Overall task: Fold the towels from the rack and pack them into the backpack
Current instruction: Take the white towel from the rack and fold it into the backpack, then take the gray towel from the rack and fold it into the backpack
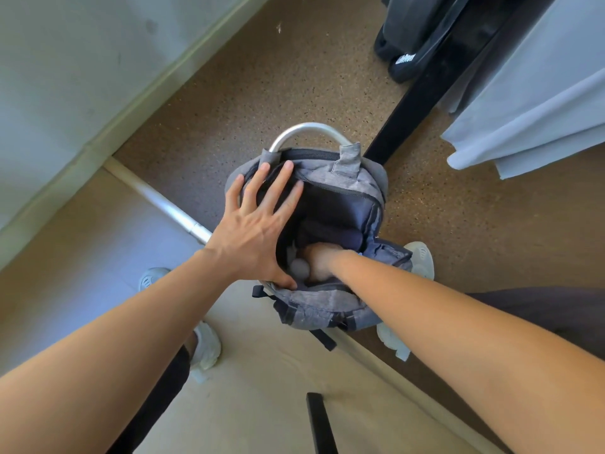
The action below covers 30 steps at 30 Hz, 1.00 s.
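Left hand (258,231): flat, fingers straight and spread, pressing on the left lip of the grey woven-fabric backpack (314,309), thumb at the near edge of the mouth; it grips nothing. The backpack stands on the speckled brown floor (262,77), main zip undone, mouth gaping upward, its top against a curved silver metal tube (311,127). It is judged soft and unstructured: the walls would likely sag inward unless the lip is held wide, so the rim beside the zip is the sensible hold. Inside, low at the near side, a pale grey rolled towel (299,268) shows in part. Beside it lies dark navy cloth (330,235); whether towel or lining cannot be determined. The towel looks light, limp and compressible, with no risk of damage, and is best taken across the whole fold so it does not unroll. Right hand (319,262): sunk in the mouth, touching the pale towel; its fingers are hidden, so whether it grips or merely pushes cannot be told. Far right, pale blue-grey hanging towels (530,103) drape from the black rack (422,106), unfolded, well apart from the bag.
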Tool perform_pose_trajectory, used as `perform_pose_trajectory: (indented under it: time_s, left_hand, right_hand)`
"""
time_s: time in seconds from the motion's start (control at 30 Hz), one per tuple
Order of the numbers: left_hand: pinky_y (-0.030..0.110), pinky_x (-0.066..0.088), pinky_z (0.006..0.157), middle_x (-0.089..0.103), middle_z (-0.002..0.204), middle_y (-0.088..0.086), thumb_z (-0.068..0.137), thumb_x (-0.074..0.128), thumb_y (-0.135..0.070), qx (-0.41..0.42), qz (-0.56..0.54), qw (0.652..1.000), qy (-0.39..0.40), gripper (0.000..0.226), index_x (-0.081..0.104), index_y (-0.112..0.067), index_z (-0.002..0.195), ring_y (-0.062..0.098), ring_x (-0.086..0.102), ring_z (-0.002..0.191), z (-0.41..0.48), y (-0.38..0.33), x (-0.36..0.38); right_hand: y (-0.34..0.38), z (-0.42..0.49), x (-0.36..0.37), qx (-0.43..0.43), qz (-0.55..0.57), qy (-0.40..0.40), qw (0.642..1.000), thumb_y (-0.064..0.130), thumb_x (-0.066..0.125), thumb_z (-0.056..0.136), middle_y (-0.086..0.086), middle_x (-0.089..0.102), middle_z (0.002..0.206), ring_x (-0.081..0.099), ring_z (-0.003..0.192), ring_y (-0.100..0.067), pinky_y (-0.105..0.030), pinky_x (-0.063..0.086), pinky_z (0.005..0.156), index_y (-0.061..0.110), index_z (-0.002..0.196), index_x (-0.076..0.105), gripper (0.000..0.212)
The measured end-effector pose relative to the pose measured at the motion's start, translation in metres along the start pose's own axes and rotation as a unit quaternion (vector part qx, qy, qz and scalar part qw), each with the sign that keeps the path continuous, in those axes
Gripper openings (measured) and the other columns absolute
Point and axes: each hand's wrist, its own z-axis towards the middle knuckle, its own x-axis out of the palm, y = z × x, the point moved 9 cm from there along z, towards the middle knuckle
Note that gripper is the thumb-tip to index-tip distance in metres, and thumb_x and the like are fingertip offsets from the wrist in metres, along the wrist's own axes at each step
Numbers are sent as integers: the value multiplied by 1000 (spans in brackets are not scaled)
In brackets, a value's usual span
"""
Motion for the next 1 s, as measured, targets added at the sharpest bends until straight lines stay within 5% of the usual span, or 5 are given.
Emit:
perform_pose_trajectory:
  time_s: [0.27,0.53,0.6,0.83,1.0]
  left_hand:
    - [67,12,121,-9,172,9,43,61,-93,7,20,1000,-21,145,19,-21,162,41,-3,156,2,3,-10]
    - [60,22,120,0,173,2,73,71,-67,-37,-22,999,-8,75,57,-38,140,38,6,156,2,-3,-31]
    - [58,22,120,6,173,0,79,70,-63,-57,-62,996,3,65,58,-41,138,38,7,156,0,-8,-37]
    - [45,44,102,65,134,-12,80,52,-66,-130,-181,975,-23,51,71,-38,117,27,51,133,-17,-28,-69]
    - [26,48,79,70,94,-22,88,72,-41,-78,-322,944,-6,16,76,-34,102,3,65,91,-8,-88,-98]
  right_hand:
    - [-20,-83,-64,-26,147,-68,986,30,74,88,-7,61,134,60,120,-24,-34,49,100,16,142,53,60]
    - [-54,-220,-134,24,286,-230,930,32,68,93,4,71,104,68,96,-12,-36,56,92,23,120,69,29]
    - [-74,-260,-154,41,393,-322,860,28,68,93,4,72,102,70,93,-12,-34,57,88,22,111,71,19]
    - [-174,-338,-152,101,742,-517,415,18,66,96,-5,67,112,72,94,-19,-29,59,75,19,107,63,12]
    - [-214,-354,-185,9,758,-571,315,25,74,91,-1,63,123,72,99,-22,-29,61,78,22,128,53,43]
